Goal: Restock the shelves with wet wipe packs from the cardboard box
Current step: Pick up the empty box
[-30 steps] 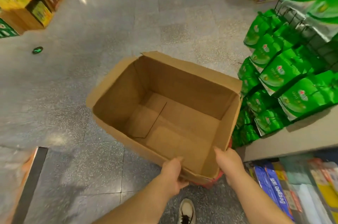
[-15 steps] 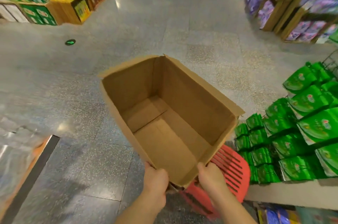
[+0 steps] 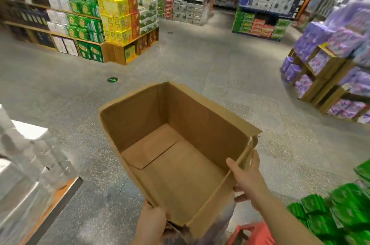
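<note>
The person holds the empty cardboard box (image 3: 176, 144) in the air at 6 o'clock, left hand (image 3: 152, 222) gripping its near corner, right hand (image 3: 247, 180) clamping its right wall, so the thin wall may bend and slip free.

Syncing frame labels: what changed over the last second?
The right hand slid from the near edge up the cardboard box's right wall. The view lifted from the green packs toward the aisle. Unchanged: the left hand grips the near corner; the box is empty.
</note>
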{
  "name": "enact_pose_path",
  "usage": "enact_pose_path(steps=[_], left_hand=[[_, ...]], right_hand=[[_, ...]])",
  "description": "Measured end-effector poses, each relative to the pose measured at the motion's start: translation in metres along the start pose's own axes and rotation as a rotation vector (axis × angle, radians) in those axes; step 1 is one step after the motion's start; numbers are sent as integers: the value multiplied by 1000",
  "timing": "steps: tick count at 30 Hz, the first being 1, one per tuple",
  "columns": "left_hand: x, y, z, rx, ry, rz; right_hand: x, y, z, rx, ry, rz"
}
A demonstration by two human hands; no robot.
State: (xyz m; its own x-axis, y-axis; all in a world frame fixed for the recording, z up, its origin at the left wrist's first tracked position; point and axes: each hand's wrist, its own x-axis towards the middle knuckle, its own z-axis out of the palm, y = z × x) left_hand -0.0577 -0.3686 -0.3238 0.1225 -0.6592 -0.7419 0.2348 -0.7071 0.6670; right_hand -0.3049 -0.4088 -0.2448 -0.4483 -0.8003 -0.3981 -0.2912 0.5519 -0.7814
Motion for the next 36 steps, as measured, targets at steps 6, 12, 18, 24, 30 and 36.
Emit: enact_pose_path(steps=[6, 12, 18, 24, 30, 36], left_hand=[[25, 61, -47, 24, 31, 50], [90, 118, -84, -7, 44, 221], [149, 211, -110, 60, 90, 194], [202, 276, -143, 143, 230, 116], [270, 318, -186, 38, 261, 72], [345, 372, -227, -131, 270, 117]], right_hand=[[33, -82, 46, -111, -129, -18], [103, -138, 113, -78, -245, 43], [174, -197, 178, -30, -364, 82], [222, -271, 251, -49, -468, 52], [249, -337, 339, -56, -524, 94], [268, -375, 459, -88, -491, 236]])
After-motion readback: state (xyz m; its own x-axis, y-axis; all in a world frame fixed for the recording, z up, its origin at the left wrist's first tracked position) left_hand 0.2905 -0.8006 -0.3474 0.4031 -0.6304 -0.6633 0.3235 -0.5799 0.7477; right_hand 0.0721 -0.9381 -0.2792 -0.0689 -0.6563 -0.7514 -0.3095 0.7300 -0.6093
